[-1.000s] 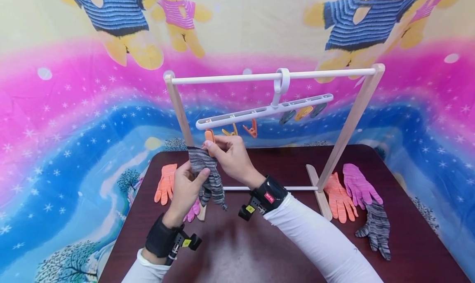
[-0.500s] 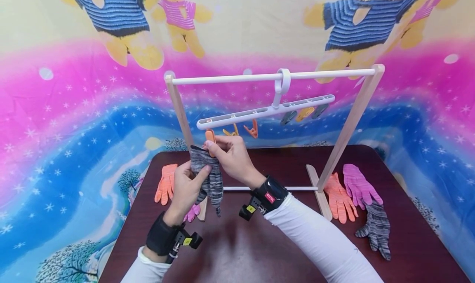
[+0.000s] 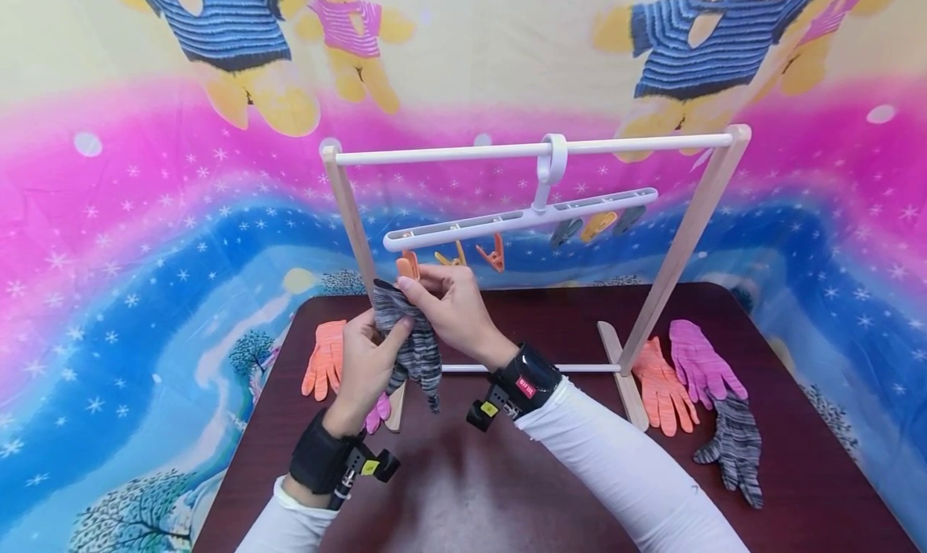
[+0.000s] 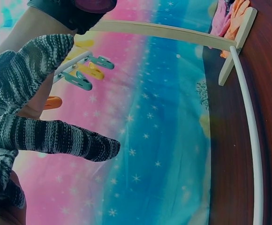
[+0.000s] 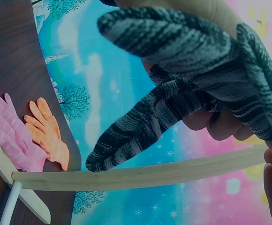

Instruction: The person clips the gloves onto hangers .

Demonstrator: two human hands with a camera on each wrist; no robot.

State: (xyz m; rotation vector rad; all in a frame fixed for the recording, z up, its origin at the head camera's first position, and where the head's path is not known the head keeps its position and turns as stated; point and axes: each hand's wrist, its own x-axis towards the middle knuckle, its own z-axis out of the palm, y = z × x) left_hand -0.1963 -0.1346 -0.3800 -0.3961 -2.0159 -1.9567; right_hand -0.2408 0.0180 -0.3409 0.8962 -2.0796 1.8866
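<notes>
A grey-and-black striped knitted glove (image 3: pixel 418 350) is held cuff up by the left hand (image 3: pixel 364 368), with the thumb pressed on its front; its fingers are left dangling below. An orange plastic clip (image 3: pixel 408 266) is pinched between thumb and fingertips of the right hand (image 3: pixel 462 310). The work is judged to be at the fastening of this glove; whether the cuff is yet caught cannot be told, as the clip's lower end is hidden. The glove is thus enclosed by the left grip, and its cuff is placed just below the clip, beside the right thumb.

Still to be hung, it would seem, are the gloves laid on the dark red table (image 3: pixel 463 497): a striped one (image 3: pixel 737 452), an orange one (image 3: pixel 661 392) and a pink one (image 3: pixel 698 360) at right, a partly hidden pink one (image 3: pixel 378 414) and an orange one (image 3: pixel 323 364) at left.

Farther back, a long white plastic hanger (image 3: pixel 500 221) is hooked over the white rail (image 3: pixel 449 153) of a wooden-sided rack, tilted down toward the left. No glove is seen on its other clips (image 3: pixel 598 226).
</notes>
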